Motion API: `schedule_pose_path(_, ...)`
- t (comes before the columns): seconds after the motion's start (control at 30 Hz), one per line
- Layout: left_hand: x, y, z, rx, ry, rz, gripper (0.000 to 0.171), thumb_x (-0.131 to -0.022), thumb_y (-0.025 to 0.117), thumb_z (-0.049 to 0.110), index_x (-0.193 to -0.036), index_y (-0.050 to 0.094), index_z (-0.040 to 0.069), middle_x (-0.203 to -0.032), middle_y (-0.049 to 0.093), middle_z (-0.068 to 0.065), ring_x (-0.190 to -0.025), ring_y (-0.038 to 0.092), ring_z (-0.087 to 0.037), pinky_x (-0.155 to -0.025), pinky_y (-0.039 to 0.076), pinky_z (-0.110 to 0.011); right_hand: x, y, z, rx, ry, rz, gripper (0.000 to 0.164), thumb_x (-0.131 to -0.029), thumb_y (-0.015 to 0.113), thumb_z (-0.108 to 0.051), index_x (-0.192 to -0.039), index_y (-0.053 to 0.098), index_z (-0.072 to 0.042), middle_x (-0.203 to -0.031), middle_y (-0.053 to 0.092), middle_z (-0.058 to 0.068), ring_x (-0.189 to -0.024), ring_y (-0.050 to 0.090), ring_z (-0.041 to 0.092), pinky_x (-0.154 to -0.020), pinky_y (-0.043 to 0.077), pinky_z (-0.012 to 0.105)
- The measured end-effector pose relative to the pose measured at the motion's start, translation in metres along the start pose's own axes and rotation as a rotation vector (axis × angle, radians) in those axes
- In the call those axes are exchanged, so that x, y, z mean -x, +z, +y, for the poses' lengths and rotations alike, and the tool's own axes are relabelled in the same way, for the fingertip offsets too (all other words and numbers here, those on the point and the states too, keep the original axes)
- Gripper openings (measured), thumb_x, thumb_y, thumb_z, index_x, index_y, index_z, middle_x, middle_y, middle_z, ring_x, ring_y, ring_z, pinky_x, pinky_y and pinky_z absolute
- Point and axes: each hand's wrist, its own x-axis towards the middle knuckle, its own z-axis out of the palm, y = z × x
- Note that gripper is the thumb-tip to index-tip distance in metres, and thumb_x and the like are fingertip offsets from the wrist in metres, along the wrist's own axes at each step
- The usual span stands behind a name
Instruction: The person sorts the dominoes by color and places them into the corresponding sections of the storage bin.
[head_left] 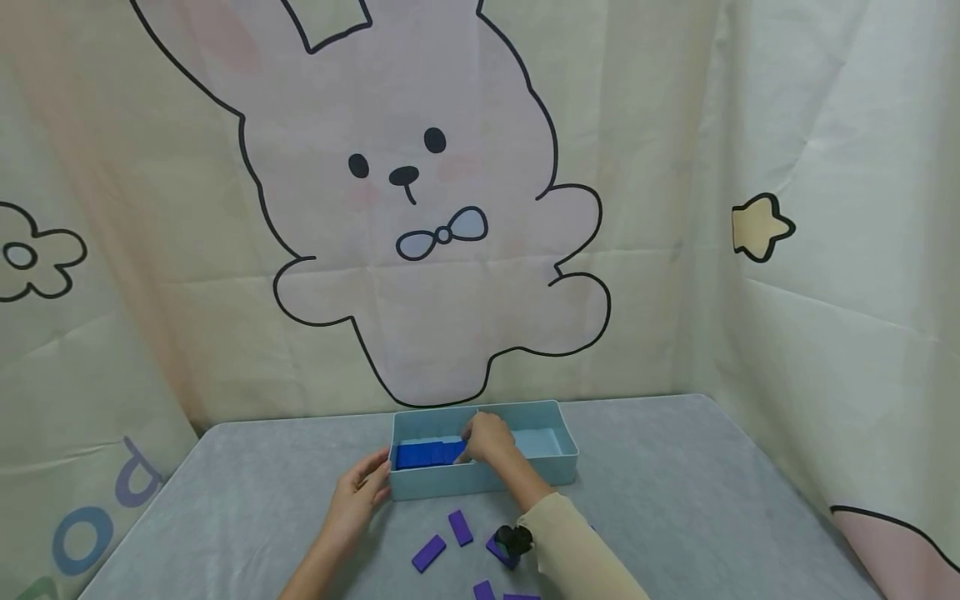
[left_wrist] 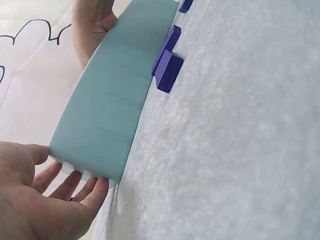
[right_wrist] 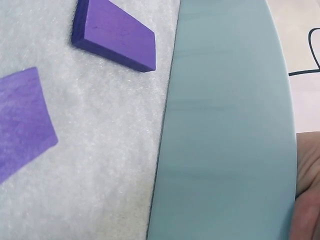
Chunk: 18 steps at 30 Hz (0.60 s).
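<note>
A light teal, open-topped box (head_left: 480,481) stands on the grey cloth-covered table. Along its left part lies a close row of blue blocks (head_left: 427,454). At the box's left end rests my left hand (head_left: 358,492), its fairly straight fingers touching the end wall in the left wrist view. My right hand (head_left: 491,437) reaches over the front wall into the box, fingers pointing down by the right end of the blue row. The front wall hides those fingertips in both wrist views, and whether they pinch a block cannot be made out.
Several purple blocks lie loose before the box, among them one block (head_left: 429,553), a second block (head_left: 461,527) and a wide-looking block (right_wrist: 120,35). Another is partly behind the dark wrist device (head_left: 513,540). A printed curtain (head_left: 637,333) hangs behind the table.
</note>
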Motion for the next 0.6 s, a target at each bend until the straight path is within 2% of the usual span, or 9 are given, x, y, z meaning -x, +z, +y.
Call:
schedule_pose_path(0.33,0.0004,0.0006,0.0016,-0.005,-0.013,0.009,0.045,-0.113,0.05,0.014,-0.15,0.048,-0.011,-0.153,0.049,-0.033,-0.139,0.053,-0.047,-0.105,0.056,-0.049,0.0018,-0.0029,0.0012,-0.02,-0.035,-0.013,0.033,-0.075,0.097,-0.015,-0.103,0.083,-0.006,-0.111,0.078,0.012,-0.103,0.07,0.034,-0.085,0.062,0.048)
schedule_pose_path(0.47,0.0001,0.0009,0.0011,-0.009,-0.005,0.007,0.045,-0.113,0.048,0.014,-0.15,0.048,-0.012,-0.153,0.049,-0.034,-0.139,0.052,-0.049,-0.105,0.056,-0.05,0.0022,-0.0031,0.0031,-0.036,-0.056,-0.021,0.036,-0.076,0.097,-0.019,-0.107,0.083,-0.007,-0.116,0.076,0.013,-0.106,0.069,0.035,-0.086,0.061,0.049)
schedule_pose_path(0.6,0.0002,0.0012,0.0012,-0.01,-0.011,0.01,0.045,-0.113,0.049,0.015,-0.15,0.048,-0.011,-0.153,0.049,-0.034,-0.14,0.051,-0.048,-0.105,0.056,-0.05,0.0034,-0.0042,0.0055,-0.099,-0.095,-0.045,0.035,-0.08,0.095,-0.022,-0.11,0.082,-0.007,-0.125,0.073,0.015,-0.115,0.066,0.037,-0.092,0.06,0.05)
